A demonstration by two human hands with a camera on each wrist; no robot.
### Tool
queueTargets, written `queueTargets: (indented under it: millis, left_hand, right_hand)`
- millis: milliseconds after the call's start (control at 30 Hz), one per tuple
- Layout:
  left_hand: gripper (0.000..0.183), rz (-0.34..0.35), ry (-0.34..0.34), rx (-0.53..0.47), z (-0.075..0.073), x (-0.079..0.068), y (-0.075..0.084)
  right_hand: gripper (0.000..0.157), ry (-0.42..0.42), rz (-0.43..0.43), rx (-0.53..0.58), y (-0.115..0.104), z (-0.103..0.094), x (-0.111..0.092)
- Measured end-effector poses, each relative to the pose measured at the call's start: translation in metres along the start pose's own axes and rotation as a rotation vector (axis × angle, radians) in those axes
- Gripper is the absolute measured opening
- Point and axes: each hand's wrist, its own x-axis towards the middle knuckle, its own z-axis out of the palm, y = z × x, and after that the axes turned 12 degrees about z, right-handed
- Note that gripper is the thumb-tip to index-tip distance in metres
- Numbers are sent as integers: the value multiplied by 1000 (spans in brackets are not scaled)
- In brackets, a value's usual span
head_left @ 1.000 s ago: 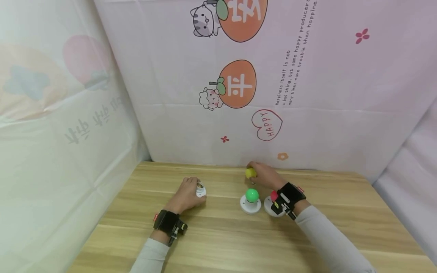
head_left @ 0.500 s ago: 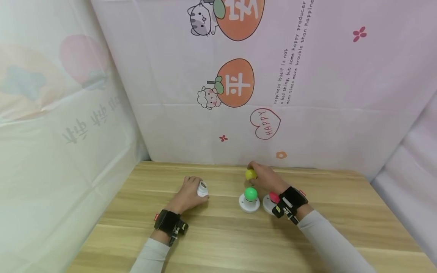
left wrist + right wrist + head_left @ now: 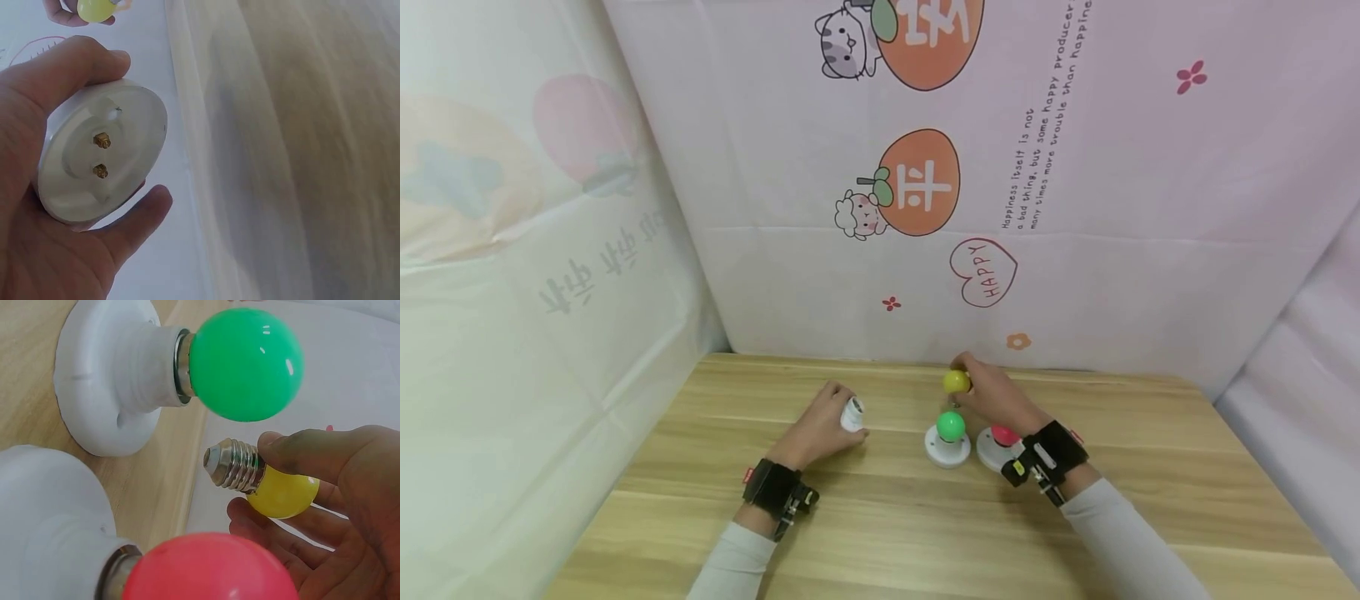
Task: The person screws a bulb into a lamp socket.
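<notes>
My left hand [image 3: 822, 427] grips a white lamp holder [image 3: 852, 415] at the left of the table, its socket mouth tilted up and to the right. In the left wrist view the underside of the lamp holder [image 3: 103, 150] shows two brass screws. My right hand [image 3: 996, 393] holds a yellow light bulb [image 3: 957, 382] by its globe, between thumb and fingers. The bare metal screw base of the yellow bulb [image 3: 284, 490] points away from the palm in the right wrist view.
A green bulb [image 3: 951, 427] sits in a white lamp holder [image 3: 947, 454] just in front of my right hand. Beside it, a red bulb [image 3: 1004, 435] sits in another holder [image 3: 991, 452], partly behind my right wrist. A printed cloth [image 3: 790, 283] hangs at the table's [image 3: 880, 533] back edge.
My left hand has moved slightly right and tilted the lamp holder further, its mouth turning rightward. My right hand keeps the yellow bulb and has shifted only a little.
</notes>
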Motion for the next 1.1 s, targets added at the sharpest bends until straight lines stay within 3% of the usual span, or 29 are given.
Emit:
queueTargets:
  millis: [233, 533, 700, 1100]
  left_hand:
    - [56, 45, 0, -19, -1, 2, 7]
    - [61, 56, -16, -39, -1, 7, 14]
    - [61, 64, -18, -47, 1, 9, 16]
    - [60, 106, -20, -36, 3, 10, 20]
  right_hand:
    - [50, 35, -12, -2, 2, 0, -7]
    - [59, 68, -59, 35, 4, -1, -18]
    - [52, 93, -107, 37, 6, -1, -23]
    - [48, 129, -87, 57, 7, -1, -32]
